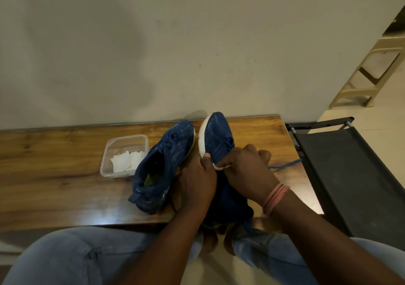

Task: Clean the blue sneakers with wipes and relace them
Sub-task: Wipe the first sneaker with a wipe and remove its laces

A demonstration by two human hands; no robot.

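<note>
A clear plastic box (124, 153) sits on the wooden table (54, 175) with white wipes (127, 161) inside. One blue sneaker (162, 166) lies beside it. The left hand (197, 179) holds the other sneaker (215, 140) tipped up on the table. The right hand (247, 168) pinches its blue lace (285, 165).

On a wooden table (65, 175) against a pale wall (153, 43), the left hand (198, 181) grips the white-soled side of a blue sneaker (215, 140) tipped on its edge, toe away from the person, while the right hand (247, 168) curls over its lacing, a blue lace (285, 165) trailing out to the right. The other sneaker (160, 166) lies just left of it, touching the left hand, and beside that stands a clear tub (122, 151) holding white wipes (127, 161). Pink bands (275, 198) circle the right wrist, jeans-clad knees (76, 256) fill the foreground, and a black chair (350, 175) stands right of the table.
</note>
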